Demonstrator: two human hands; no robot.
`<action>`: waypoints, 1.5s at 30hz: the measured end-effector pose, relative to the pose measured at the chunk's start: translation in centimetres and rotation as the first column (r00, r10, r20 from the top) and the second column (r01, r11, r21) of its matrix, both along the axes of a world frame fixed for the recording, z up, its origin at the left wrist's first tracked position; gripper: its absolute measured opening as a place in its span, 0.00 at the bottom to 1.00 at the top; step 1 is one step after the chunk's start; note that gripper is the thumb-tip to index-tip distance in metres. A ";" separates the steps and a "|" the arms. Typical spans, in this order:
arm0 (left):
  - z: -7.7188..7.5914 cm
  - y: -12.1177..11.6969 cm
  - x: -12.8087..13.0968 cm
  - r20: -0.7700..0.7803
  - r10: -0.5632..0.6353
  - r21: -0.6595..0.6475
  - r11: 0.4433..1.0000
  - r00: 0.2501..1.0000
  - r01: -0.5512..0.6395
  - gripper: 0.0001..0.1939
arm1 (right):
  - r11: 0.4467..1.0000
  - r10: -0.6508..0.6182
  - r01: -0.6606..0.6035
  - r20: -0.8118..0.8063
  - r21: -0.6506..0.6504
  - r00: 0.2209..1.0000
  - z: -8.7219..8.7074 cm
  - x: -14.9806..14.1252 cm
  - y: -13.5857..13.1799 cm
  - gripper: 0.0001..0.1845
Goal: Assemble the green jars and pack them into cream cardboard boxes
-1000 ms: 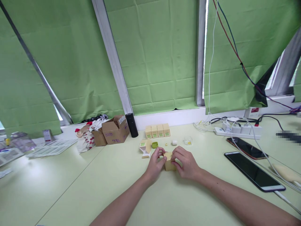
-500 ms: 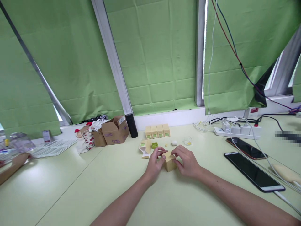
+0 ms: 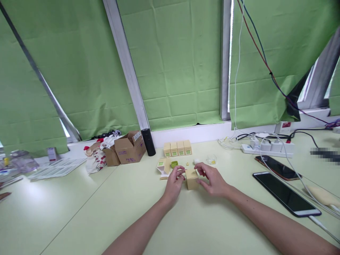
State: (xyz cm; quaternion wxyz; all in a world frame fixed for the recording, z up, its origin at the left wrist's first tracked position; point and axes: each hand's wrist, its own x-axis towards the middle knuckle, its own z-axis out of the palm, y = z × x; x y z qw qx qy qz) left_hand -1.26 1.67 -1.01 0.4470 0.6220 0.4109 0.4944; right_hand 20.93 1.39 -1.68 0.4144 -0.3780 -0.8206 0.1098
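Note:
A small kraft-coloured box (image 3: 192, 181) stands upright on the table between my hands, its lid closed. My left hand (image 3: 174, 182) is at the box's left side, fingers bent and apart, with a slight gap to the cardboard. My right hand (image 3: 212, 179) has its thumb against the right side and its fingertips at the far top edge. Behind lie an opened box (image 3: 164, 167), a green square dish (image 3: 174, 164), a tiny yellow piece (image 3: 187, 164), a white roll-like piece (image 3: 196, 161) partly hidden by my right fingers, and a clear item with yellow in it (image 3: 211, 160).
Several matching boxes (image 3: 177, 148) stand in a row near the wall. A black cylinder (image 3: 148, 142) and a brown carton (image 3: 130, 147) are to their left. Two phones, one black-screened (image 3: 285, 193), and a power strip (image 3: 268, 147) with cables lie right. Another person's fingers (image 3: 4, 196) show far left.
The small box has turned so its front squares toward me. My fingers have loosened from it, the left hand drawing slightly away. The other person's hand has withdrawn toward the left edge.

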 end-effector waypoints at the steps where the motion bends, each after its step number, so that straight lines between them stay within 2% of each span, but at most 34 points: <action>1: -0.1 0.0 0.0 -0.006 0.008 -0.006 1.000 1.000 -0.008 0.15 | 1.000 0.008 -0.008 0.025 0.009 1.000 0.0 -0.1 -0.1 0.21; 7: -0.5 0.2 -0.3 -0.071 0.052 0.012 0.999 0.996 -0.052 0.17 | 0.996 -0.087 0.088 0.046 -0.027 0.995 -0.6 -0.1 0.4 0.24; 13: -0.6 0.6 -0.6 -0.133 0.132 0.064 0.990 0.982 -0.124 0.17 | 0.956 -0.252 0.255 0.041 -0.144 0.967 -1.5 -0.2 1.8 0.19; 17: -0.2 0.2 -0.5 -0.171 0.153 0.086 0.986 0.973 -0.140 0.15 | 0.905 -0.346 0.366 0.125 -0.218 0.930 -2.0 -0.2 2.3 0.14; 20: 0.0 0.0 -0.4 -0.192 0.181 0.099 0.981 0.965 -0.165 0.12 | 0.884 -0.348 0.400 0.233 -0.241 0.908 -2.2 -0.1 2.5 0.11; 24: -0.4 0.5 -0.6 -0.288 0.217 0.105 0.975 0.933 -0.194 0.07 | 0.893 -0.307 0.376 0.277 -0.246 0.910 -2.0 -0.1 2.3 0.08; 27: -1.0 1.1 -0.9 -0.400 0.210 0.105 0.977 0.892 -0.183 0.07 | 0.898 -0.282 0.356 0.284 -0.260 0.917 -1.8 -0.1 2.1 0.09; 33: -1.5 1.4 -1.1 -0.443 0.220 0.117 0.975 0.869 -0.187 0.08 | 0.892 -0.193 0.281 0.263 -0.354 0.945 -0.9 0.8 2.0 0.20; 38: -1.3 1.3 -1.2 -0.470 0.237 0.125 0.972 0.850 -0.201 0.09 | 0.872 -0.150 0.183 0.108 -0.454 0.983 -0.5 0.8 2.0 0.33; 41: -1.3 1.3 -1.3 -0.459 0.243 0.124 0.970 0.855 -0.209 0.09 | 0.890 -0.137 0.109 -0.031 -0.443 0.990 -0.8 0.0 2.0 0.38; 45: -1.3 1.3 -1.3 -0.450 0.244 0.122 0.970 0.859 -0.212 0.10 | 0.915 -0.101 0.045 -0.119 -0.401 0.988 -1.3 -1.3 2.1 0.33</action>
